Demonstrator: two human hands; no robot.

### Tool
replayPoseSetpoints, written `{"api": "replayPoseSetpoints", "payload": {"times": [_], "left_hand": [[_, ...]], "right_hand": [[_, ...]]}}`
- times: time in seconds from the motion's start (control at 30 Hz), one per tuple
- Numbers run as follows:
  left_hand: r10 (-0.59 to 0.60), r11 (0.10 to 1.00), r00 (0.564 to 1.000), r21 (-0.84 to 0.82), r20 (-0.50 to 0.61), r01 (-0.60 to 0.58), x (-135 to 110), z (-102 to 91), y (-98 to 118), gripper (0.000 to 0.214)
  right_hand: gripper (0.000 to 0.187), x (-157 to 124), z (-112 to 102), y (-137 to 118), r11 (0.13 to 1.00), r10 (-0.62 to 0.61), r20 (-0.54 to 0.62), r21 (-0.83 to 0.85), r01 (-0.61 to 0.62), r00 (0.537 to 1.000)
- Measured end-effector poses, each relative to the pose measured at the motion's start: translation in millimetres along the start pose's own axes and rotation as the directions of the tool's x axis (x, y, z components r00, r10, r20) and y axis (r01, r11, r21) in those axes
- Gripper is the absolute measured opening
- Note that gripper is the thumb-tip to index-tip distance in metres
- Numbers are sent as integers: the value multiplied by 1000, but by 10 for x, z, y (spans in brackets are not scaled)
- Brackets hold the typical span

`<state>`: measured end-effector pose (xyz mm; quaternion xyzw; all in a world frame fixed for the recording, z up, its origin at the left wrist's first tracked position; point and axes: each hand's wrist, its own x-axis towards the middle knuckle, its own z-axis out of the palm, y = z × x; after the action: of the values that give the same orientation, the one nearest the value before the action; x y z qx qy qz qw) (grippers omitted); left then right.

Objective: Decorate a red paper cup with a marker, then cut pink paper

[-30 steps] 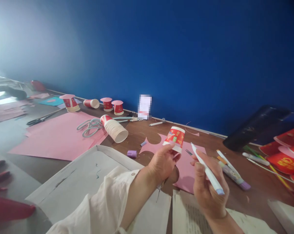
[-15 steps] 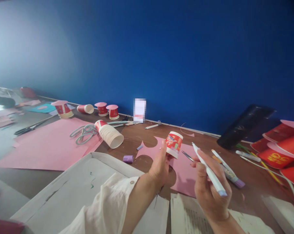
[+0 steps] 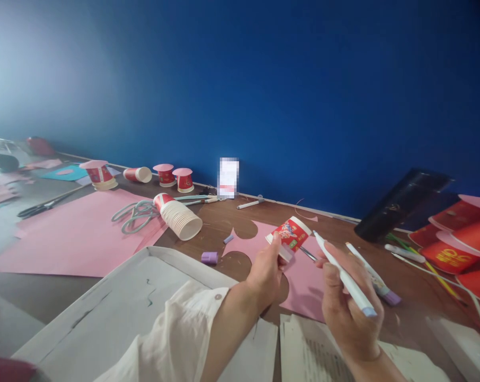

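My left hand (image 3: 267, 270) grips a small red and white paper cup (image 3: 290, 234), tilted with its base toward the right. My right hand (image 3: 345, 307) is closed round a white marker (image 3: 343, 275) with a pale blue end, and the marker's tip almost touches the cup's base. Both hands hover above a pink paper sheet (image 3: 303, 276) with round cut-outs, lying on the brown table (image 3: 418, 302). Small scissors (image 3: 308, 254) lie on that sheet just behind the cup.
A stack of paper cups (image 3: 178, 216) lies on its side by a coiled cord (image 3: 134, 213). Pink-topped cups (image 3: 98, 174) stand along the blue wall. A large pink sheet (image 3: 72, 231), black scissors (image 3: 41, 206), a purple cap (image 3: 209, 258), markers (image 3: 373, 276), red paper pieces (image 3: 454, 249) and a white tray (image 3: 116, 307) surround the hands.
My left hand has tipped the cup from upright to slanted, base toward the marker. The marker tip has come closer to the cup. The view shifted slightly.
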<state>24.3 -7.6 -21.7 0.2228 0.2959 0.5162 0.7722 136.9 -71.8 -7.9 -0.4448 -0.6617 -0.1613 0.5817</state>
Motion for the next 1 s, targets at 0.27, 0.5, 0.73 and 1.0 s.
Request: {"api": "replayPoseSetpoints", "payload": {"times": [0.27,0.5,0.73,1.0], "left_hand": [[-147,981,986,138,82,135,-1,-30,14,48],[-199,976,979,99,49,193,20,-5,9,45],[-236,972,967,29,101,234,5,-2,-14,36],[-231,972,965,82,125,222,-2,-2,-29,34]], "right_hand": [[35,-14,-68,1,994,83,-2,-73,-83,997],[31,5,-87,-30,984,149,17,-106,-146,989],[30,21,-42,33,981,149,26,-133,-144,989],[26,53,-89,91,959,179,-27,-218,-180,984]]}}
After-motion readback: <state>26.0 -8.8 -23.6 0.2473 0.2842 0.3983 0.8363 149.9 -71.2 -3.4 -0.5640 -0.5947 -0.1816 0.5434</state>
